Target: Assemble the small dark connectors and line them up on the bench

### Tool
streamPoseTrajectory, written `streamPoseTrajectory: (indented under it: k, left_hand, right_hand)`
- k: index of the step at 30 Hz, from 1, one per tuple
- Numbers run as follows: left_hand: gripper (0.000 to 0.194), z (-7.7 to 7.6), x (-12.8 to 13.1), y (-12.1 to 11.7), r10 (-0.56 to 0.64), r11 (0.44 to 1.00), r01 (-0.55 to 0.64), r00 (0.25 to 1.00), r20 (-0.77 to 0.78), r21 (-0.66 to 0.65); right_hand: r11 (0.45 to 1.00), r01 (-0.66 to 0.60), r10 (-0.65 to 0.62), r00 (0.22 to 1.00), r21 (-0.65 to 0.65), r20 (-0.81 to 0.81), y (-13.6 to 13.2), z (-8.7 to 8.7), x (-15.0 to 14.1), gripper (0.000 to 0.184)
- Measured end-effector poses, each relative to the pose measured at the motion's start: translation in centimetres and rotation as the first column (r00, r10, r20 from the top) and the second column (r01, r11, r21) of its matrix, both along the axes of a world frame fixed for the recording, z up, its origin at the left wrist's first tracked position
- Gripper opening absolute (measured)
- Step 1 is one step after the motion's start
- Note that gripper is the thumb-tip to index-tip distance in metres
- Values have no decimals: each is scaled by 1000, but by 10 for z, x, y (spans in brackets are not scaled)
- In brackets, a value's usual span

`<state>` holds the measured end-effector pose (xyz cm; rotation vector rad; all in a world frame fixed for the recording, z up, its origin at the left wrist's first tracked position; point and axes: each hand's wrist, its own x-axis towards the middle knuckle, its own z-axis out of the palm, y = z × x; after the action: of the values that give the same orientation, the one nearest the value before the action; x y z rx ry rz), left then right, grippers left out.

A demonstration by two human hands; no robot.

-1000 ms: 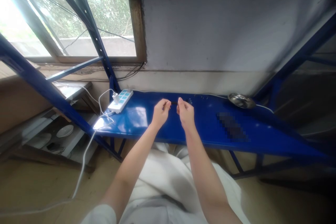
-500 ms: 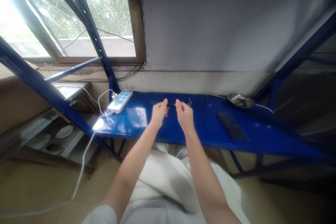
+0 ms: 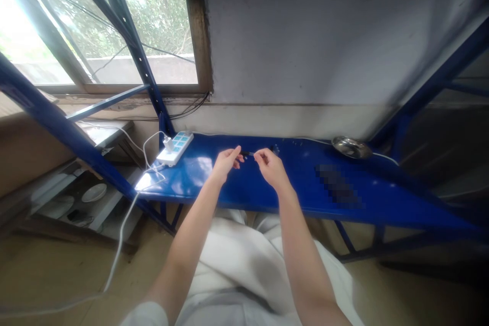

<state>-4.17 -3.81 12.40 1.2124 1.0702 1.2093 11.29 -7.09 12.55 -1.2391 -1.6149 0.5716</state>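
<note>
Pinches a slim dark rod (image 3: 247, 153) above the blue table (image 3: 244, 188), at its nine o'clock end with the left hand (image 3: 226, 162) and at its three o'clock tip with the right hand (image 3: 271, 167).

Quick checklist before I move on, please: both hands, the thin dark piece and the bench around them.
1. Left hand holding the thin dark piece: ok.
2. Right hand gripping its other end: cannot tell; fingertips are there, but pinching or just touching is unclear.
3. Small loose bits well away from the hands: not ok, they lie just beyond the right hand.
4. Power strip apart from the hands: ok, left on the blue bench.
5. Metal dish apart from the hands: ok, back right.
</note>
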Motion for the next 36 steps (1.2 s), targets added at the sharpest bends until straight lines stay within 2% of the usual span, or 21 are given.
streamPoseTrajectory:
  k: [5,9,12,17,21,26,30,33,36]
  left_hand:
    - [40,-4,-7,4,100,995,-100,995,22,28]
    - [37,-3,-7,1,3,997,3,997,-82,76]
    - [34,-2,-3,-3,-55,991,71,988,-141,114]
    - [34,-6,2,-1,1,988,18,993,-118,156]
    - [33,-10,2,2,22,984,5,989,-148,181]
    - [29,-10,1,4,56,960,30,953,-297,279]
    - [29,-8,0,6,37,950,85,925,-378,302]
    - [31,-8,-1,7,32,924,131,910,-413,360]
    - [31,-9,-2,8,66,857,189,882,-466,479]
  right_hand:
    - [998,57,-57,995,-12,-81,5,-8,4,30]
    - [995,100,-94,978,21,-186,9,-13,-4,29]
    - [997,64,-56,985,44,-166,12,-16,-12,27]
    - [997,-53,46,994,-64,-96,13,-17,-19,23]
    - [996,-68,65,997,-52,-51,16,-19,-19,22]
    - [998,-55,55,998,29,5,24,-24,-16,25]
    - [995,-100,99,994,-21,-44,27,-23,-13,26]
    - [987,-150,145,986,-64,-80,28,-20,-9,27]
    - [972,-218,214,975,-89,-51,30,-19,-6,30]
